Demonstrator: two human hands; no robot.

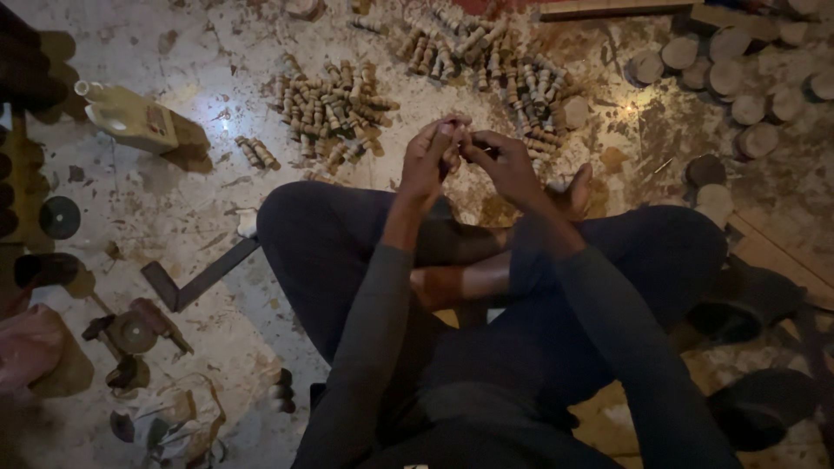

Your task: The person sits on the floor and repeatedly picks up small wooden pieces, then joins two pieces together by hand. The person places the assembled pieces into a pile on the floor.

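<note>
Mostly dim, the stained floor (200, 200) fills the view, with the person's crossed legs (347, 234) in dark trousers hiding its middle and the right edge cut off in shadow. Beyond the knees lie heaps of short turned wooden pegs (334, 108) and, upper right, round wooden discs (730, 78), while a pale plastic can (130, 117) and a dark metal bracket (195, 282) sit to the left, all well apart from the hands. Left hand (430, 156) and right hand (504, 161) meet fingertip to fingertip above the shins, pinched narrowly together on a small piece (460, 143) too hidden to make out.
</note>
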